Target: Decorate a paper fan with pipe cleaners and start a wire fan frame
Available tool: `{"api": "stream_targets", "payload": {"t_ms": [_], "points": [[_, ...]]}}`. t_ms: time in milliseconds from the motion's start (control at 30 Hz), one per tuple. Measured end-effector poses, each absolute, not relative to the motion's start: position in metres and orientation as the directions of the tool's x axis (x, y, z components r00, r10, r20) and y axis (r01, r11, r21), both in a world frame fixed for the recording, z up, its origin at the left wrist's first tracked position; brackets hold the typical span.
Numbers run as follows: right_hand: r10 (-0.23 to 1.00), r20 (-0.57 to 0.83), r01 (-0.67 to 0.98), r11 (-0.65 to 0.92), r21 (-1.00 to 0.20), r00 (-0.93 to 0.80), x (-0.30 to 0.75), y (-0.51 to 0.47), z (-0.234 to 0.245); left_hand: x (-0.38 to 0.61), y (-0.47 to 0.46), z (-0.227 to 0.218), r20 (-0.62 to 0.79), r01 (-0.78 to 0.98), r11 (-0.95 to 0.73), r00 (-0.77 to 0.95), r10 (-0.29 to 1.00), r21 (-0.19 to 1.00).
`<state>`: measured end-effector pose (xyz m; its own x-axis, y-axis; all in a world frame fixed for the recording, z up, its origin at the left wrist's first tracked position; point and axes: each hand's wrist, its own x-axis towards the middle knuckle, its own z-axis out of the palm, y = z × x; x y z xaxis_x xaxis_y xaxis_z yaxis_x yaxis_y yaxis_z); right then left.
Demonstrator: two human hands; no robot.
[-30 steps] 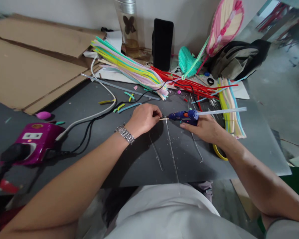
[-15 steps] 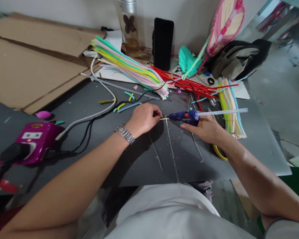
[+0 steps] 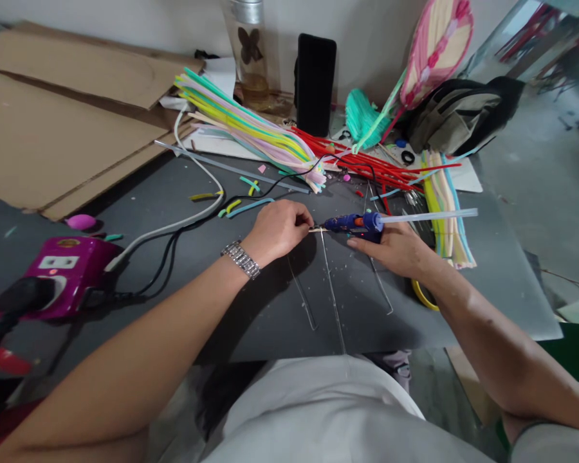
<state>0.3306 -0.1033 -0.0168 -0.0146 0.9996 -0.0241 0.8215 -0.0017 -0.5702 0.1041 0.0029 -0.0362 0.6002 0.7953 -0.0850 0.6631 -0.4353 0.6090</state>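
Observation:
My right hand (image 3: pixel 396 247) is wrapped round a blue hot glue gun (image 3: pixel 354 224), with a long clear glue stick (image 3: pixel 431 217) jutting from its back to the right. The gun's nozzle points left, at a thin pale wooden stick (image 3: pixel 317 230) pinched in the fingertips of my left hand (image 3: pixel 282 226). Close to the nozzle, a thin clear or metallic strand (image 3: pixel 332 289) runs from the stick down toward my shirt. Bent wires (image 3: pixel 303 299) lie on the table either side of that strand. My left fingers partly hide the stick.
A purple power adapter (image 3: pixel 80 273) with cables sits left, below cardboard (image 3: pixel 72 135). Behind my hands lie pastel pipe cleaners (image 3: pixel 255 125), red ones (image 3: pixel 361 161) and an upright phone (image 3: pixel 315 83). A yellow tape roll (image 3: pixel 423 297) is partly under my right forearm.
Both hands hold nearly the same pose. The glue gun has shifted very slightly left; otherwise the scene looks the same.

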Motion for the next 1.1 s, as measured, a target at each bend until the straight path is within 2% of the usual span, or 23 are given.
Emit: {"api": "stream_targets", "payload": {"t_ms": [1100], "points": [[1.0, -0.012, 0.821, 0.001, -0.57, -0.01, 0.3338, -0.1055, -0.017, 0.1035, 0.0041, -0.0393, -0.068, 0.659, -0.445, 0.601, 0.796, 0.607]]}}
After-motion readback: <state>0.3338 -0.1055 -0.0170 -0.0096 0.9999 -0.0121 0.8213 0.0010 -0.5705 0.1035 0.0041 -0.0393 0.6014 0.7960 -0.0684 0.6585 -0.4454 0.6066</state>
